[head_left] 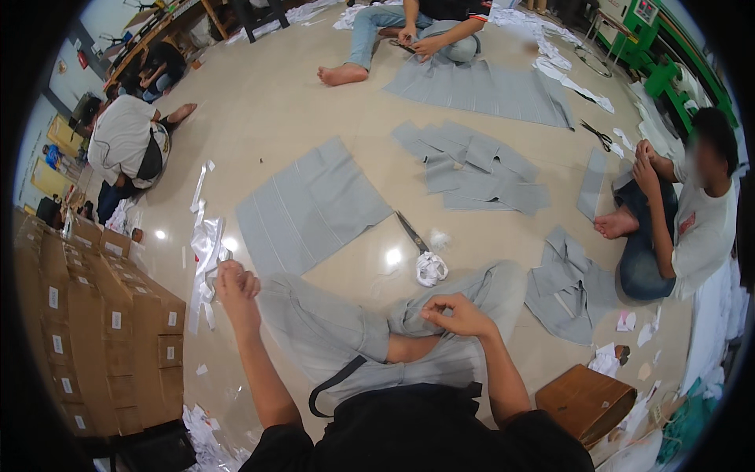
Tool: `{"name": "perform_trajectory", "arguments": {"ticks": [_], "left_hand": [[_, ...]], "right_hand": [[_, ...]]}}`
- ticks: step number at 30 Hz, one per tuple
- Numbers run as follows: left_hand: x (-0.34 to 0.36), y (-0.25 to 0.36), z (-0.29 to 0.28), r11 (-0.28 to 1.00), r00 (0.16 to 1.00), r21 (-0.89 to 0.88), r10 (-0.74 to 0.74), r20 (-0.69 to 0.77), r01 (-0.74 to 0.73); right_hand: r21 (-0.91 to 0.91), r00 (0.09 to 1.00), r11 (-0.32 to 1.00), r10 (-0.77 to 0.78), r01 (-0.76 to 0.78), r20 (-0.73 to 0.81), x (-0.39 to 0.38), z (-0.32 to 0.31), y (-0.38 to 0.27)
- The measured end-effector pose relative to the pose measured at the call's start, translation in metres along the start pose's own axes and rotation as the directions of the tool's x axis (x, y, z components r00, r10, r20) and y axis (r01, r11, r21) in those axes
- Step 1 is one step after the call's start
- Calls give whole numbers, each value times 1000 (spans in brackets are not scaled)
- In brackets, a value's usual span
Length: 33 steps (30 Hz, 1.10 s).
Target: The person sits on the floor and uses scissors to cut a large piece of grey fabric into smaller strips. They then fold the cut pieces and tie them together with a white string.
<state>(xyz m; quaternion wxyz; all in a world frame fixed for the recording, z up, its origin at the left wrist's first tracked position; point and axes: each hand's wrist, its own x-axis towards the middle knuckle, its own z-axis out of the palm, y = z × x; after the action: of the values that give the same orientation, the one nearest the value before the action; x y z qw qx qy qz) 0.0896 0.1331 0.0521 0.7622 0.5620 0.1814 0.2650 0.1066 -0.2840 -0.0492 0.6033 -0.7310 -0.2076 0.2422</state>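
I sit cross-legged on the floor. My left hand is raised beside my left knee, its fingers curled together, close to a shiny white fabric strip. My right hand hovers over my right shin with fingers bent and thumb drawn toward the forefinger. Anything thin in either hand is too small to make out. Ahead of my legs lies a grey striped fabric panel. Beside it rest scissors with white cloth wrapped round the handles, and a small clear crumpled scrap.
Cut grey pieces lie farther ahead, more grey pieces at right. Co-workers sit at the far side, right and left. Cardboard boxes stack at left; a brown box stands at lower right. Black scissors lie beyond.
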Motion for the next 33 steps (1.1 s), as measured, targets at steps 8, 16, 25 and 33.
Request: {"name": "perform_trajectory", "arguments": {"ticks": [8,16,25,33], "left_hand": [[-35,32,-101,972,989,230,67,-135,-35],[-69,-19,-238,71,843,971,-514,-159,227],[177,-129,-19,140,899,888,89,429,-438],[257,-323,130,24,856,882,-228,464,-471]], "right_hand": [[-580,913,814,-265,40,-309,81,16,37],[-583,905,726,423,-364,-39,165,14,89],[846,951,532,282,-43,-129,203,32,70],[-597,821,580,262,-554,-507,243,46,94]]}}
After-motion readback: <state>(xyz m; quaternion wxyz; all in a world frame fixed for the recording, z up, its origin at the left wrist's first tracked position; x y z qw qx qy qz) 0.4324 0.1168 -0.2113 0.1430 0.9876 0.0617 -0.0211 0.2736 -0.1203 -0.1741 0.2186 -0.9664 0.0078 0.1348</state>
